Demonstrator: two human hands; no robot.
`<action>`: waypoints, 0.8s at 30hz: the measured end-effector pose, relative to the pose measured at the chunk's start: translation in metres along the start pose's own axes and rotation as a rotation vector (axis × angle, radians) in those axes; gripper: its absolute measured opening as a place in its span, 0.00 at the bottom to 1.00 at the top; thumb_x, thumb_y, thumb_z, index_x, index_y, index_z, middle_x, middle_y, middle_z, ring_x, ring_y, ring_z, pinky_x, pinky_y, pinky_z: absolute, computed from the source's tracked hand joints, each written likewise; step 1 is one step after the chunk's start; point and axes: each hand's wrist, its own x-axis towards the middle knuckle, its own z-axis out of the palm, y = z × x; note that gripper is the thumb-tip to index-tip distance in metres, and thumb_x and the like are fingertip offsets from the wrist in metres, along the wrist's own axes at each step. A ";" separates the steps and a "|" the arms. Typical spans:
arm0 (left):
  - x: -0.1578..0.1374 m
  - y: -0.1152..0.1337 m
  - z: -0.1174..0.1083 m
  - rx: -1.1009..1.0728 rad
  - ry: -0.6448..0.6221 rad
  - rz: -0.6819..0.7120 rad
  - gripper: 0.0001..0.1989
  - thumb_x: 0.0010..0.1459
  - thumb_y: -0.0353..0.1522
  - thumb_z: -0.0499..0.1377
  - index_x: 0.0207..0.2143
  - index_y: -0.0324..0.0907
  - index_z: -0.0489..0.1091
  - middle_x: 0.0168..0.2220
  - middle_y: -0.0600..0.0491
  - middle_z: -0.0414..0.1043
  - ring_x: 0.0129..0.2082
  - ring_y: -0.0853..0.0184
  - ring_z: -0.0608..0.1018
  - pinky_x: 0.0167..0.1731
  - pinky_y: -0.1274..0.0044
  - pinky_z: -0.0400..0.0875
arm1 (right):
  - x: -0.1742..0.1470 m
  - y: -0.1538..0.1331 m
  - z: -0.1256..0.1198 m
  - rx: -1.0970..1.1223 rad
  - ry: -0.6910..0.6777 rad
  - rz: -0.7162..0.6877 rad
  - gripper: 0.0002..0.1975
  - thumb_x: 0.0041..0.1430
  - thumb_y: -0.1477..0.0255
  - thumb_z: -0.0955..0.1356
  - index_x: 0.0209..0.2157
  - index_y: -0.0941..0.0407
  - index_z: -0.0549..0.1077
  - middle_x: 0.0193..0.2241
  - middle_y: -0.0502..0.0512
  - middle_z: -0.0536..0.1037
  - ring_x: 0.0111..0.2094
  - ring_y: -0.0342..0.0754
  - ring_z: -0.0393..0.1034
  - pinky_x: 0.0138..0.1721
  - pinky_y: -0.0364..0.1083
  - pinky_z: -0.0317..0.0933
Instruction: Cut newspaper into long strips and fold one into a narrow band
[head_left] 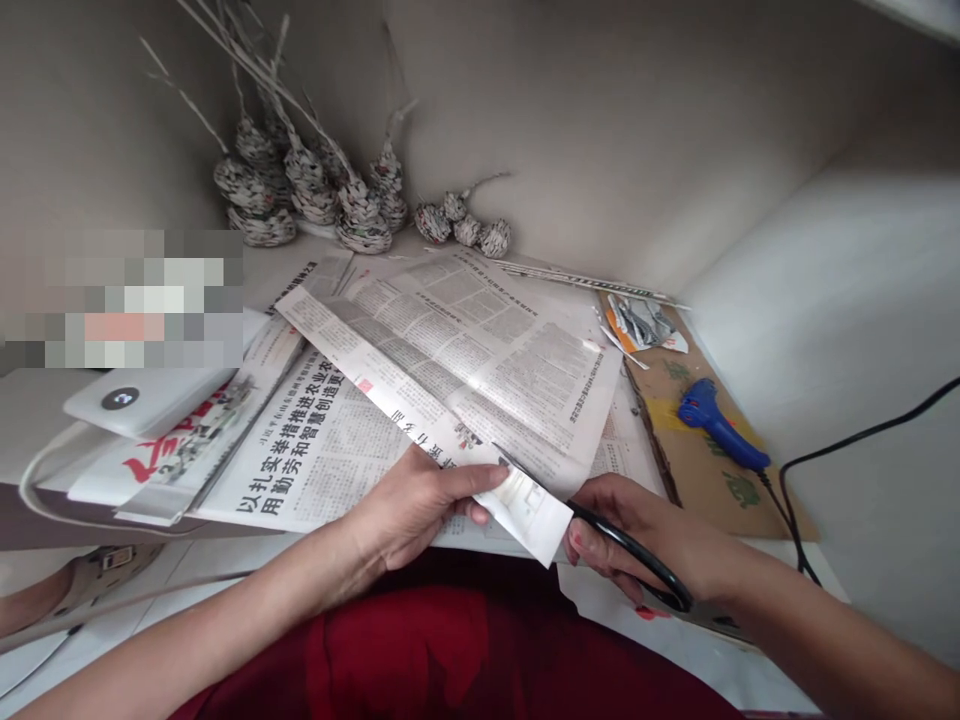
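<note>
A newspaper sheet (pixel 480 350) lies slantwise over the table with a long strip (pixel 375 380) partly cut along its near edge. My left hand (pixel 427 495) pinches that strip close to its near end, thumb on top. In my right hand (pixel 630 530) is a pair of scissors (pixel 626 555) with black handles. Their blades lie in the paper between the strip and the rest of the sheet; the sheet and strip hide part of the blades. More newspaper (pixel 300 450) lies flat beneath, printed with large characters.
Several woven paper gourds (pixel 364 215) stand along the back wall, beside small woven balls (pixel 466 232). Thin paper rods (pixel 585 285) lie at the back. A blue glue gun (pixel 716 425) rests on cardboard (pixel 750 500) at right, its black cord trailing. A white device (pixel 150 395) sits left.
</note>
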 end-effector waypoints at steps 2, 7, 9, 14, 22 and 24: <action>0.000 0.000 0.000 -0.001 -0.003 0.002 0.18 0.47 0.27 0.75 0.39 0.35 0.74 0.31 0.50 0.80 0.25 0.70 0.79 0.20 0.83 0.74 | 0.001 0.003 -0.002 0.016 -0.024 0.028 0.31 0.51 0.40 0.71 0.25 0.54 0.64 0.15 0.40 0.59 0.13 0.36 0.55 0.14 0.38 0.49; 0.001 0.000 0.000 -0.006 -0.001 0.005 0.18 0.47 0.27 0.74 0.39 0.36 0.74 0.32 0.50 0.79 0.26 0.70 0.79 0.20 0.83 0.72 | 0.002 0.007 -0.004 0.036 -0.015 0.048 0.25 0.53 0.49 0.75 0.29 0.56 0.68 0.14 0.40 0.60 0.12 0.36 0.54 0.13 0.38 0.47; 0.000 0.001 0.000 0.013 0.000 -0.008 0.17 0.47 0.28 0.75 0.38 0.35 0.74 0.33 0.50 0.79 0.27 0.71 0.78 0.20 0.84 0.72 | 0.002 0.007 -0.004 0.030 0.011 0.056 0.23 0.53 0.52 0.76 0.29 0.56 0.68 0.14 0.40 0.60 0.13 0.36 0.54 0.13 0.38 0.47; -0.006 0.010 -0.005 0.059 0.063 0.027 0.20 0.49 0.32 0.74 0.42 0.35 0.74 0.37 0.50 0.77 0.26 0.75 0.74 0.19 0.85 0.68 | 0.001 0.006 -0.005 0.063 0.036 0.053 0.22 0.54 0.54 0.76 0.28 0.55 0.66 0.15 0.39 0.62 0.13 0.36 0.56 0.14 0.37 0.49; -0.019 0.021 -0.023 0.118 0.372 0.453 0.46 0.48 0.26 0.74 0.64 0.52 0.55 0.51 0.51 0.72 0.36 0.71 0.79 0.40 0.77 0.78 | 0.003 0.008 -0.004 0.069 0.018 0.080 0.24 0.54 0.51 0.74 0.27 0.55 0.65 0.15 0.40 0.62 0.12 0.36 0.56 0.14 0.37 0.49; -0.019 0.022 -0.025 0.089 0.403 0.483 0.51 0.47 0.25 0.74 0.65 0.56 0.49 0.53 0.52 0.71 0.36 0.71 0.80 0.45 0.73 0.78 | 0.004 0.009 -0.002 0.069 0.017 0.072 0.25 0.53 0.49 0.74 0.27 0.55 0.65 0.15 0.40 0.62 0.12 0.36 0.56 0.14 0.37 0.49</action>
